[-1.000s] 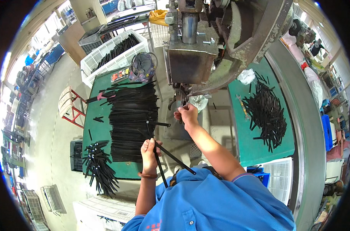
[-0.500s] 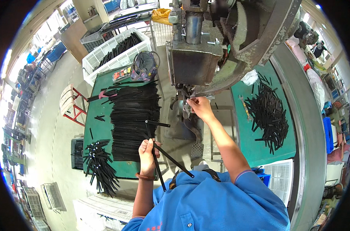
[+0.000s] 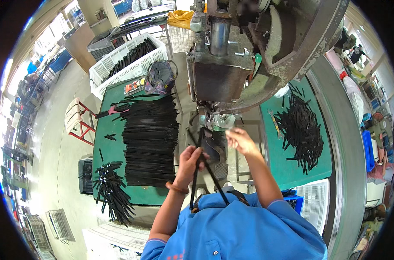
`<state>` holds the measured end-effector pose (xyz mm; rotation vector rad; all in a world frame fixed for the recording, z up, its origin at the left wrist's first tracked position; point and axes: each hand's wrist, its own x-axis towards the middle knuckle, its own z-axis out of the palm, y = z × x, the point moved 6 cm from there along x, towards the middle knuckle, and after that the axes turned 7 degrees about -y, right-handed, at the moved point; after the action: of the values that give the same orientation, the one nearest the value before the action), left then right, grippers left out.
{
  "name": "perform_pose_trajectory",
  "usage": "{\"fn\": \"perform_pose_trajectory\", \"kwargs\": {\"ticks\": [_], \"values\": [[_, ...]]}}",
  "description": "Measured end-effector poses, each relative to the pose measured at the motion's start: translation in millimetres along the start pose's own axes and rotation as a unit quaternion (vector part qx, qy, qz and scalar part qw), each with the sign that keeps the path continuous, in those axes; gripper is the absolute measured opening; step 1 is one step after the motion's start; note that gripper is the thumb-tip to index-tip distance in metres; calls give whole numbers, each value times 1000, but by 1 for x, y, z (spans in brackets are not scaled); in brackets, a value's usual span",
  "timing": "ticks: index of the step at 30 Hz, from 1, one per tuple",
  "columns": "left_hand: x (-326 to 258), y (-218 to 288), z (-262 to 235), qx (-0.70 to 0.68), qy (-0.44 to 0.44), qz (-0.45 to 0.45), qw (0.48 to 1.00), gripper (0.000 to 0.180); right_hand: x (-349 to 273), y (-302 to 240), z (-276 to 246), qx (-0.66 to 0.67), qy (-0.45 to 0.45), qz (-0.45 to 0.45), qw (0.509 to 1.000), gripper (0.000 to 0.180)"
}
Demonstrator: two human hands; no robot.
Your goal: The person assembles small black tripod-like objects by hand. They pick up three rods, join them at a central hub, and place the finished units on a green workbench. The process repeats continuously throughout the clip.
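Note:
My left hand is closed around crossed black flat metal strips, which spread out above and below the fist. Their upper ends point toward the working head of a large press. To the right of the strips, my right hand is off the press head, its fingers curled together and slightly blurred. Whatever may be between those fingertips is too small to make out. Left of my left hand, a wide stack of long black strips covers much of a green table.
The heavy press stands straight ahead, with a foot pedal below. Shorter black pieces and a wrench lie on the right green table. Joined strips are heaped at the left table's near corner. A white crate stands behind.
My right hand has drawn back from the press head, toward me and to the right. My left hand has moved right and up with the strips, toward the press.

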<state>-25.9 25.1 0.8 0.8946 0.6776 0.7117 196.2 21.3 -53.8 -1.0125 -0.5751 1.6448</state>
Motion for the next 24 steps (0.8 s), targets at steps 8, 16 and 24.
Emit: {"fn": "perform_pose_trajectory", "kwargs": {"ticks": [8, 16, 24], "values": [[53, -7, 40, 23, -96, -20, 995, 15, -96, 31, 54, -189, -67, -132, 971, 10], [66, -25, 35, 27, -114, -70, 991, 18, -103, 34, 77, -211, 46, -147, 965, 11], [61, -25, 28, 33, -155, -99, 982, 20, -102, 54, 85, -147, 118, -218, 958, 13]]}}
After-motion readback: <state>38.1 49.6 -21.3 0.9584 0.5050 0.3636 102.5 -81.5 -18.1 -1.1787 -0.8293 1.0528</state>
